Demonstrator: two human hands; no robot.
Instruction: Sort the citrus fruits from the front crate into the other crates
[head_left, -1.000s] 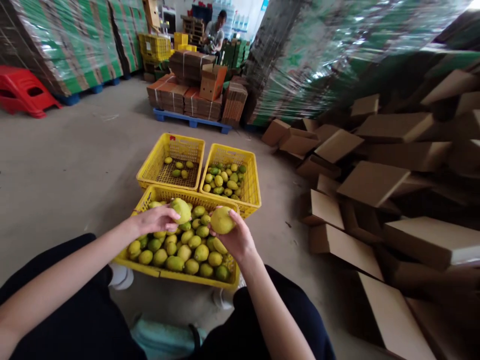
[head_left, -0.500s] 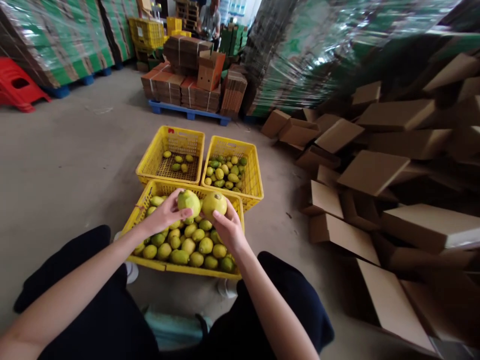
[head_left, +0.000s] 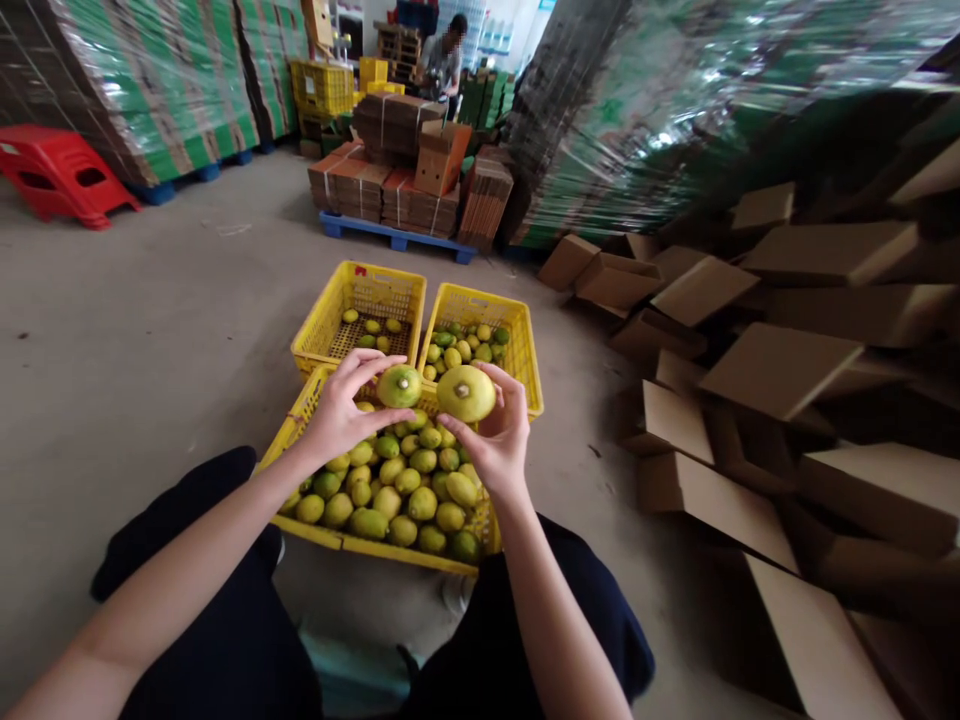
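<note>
My left hand [head_left: 351, 408] grips a green-yellow lemon [head_left: 399, 386] between thumb and fingers, its stem end facing me. In my right hand [head_left: 501, 430] is a larger, yellower lemon [head_left: 466, 393], also with the stem end towards me. Both are held side by side above the near yellow crate [head_left: 341, 541], which is full of green and yellow lemons [head_left: 388, 500]. Behind it stand two more yellow crates. The back left crate [head_left: 306, 335] has several lemons on its floor, and the back right crate [head_left: 531, 345] holds a larger layer of them.
Cardboard boxes [head_left: 780, 370] lie heaped on the right. Flattened cartons [head_left: 420, 200] sit on a blue pallet [head_left: 397, 238] ahead. A red stool [head_left: 71, 175] and wrapped pallet stacks [head_left: 165, 90] stand at left. Far back, a person [head_left: 442, 65] is standing.
Both lemons have been raised and turned so their stem ends face me. My view has shifted, so the surroundings appear slightly lower and further right.
</note>
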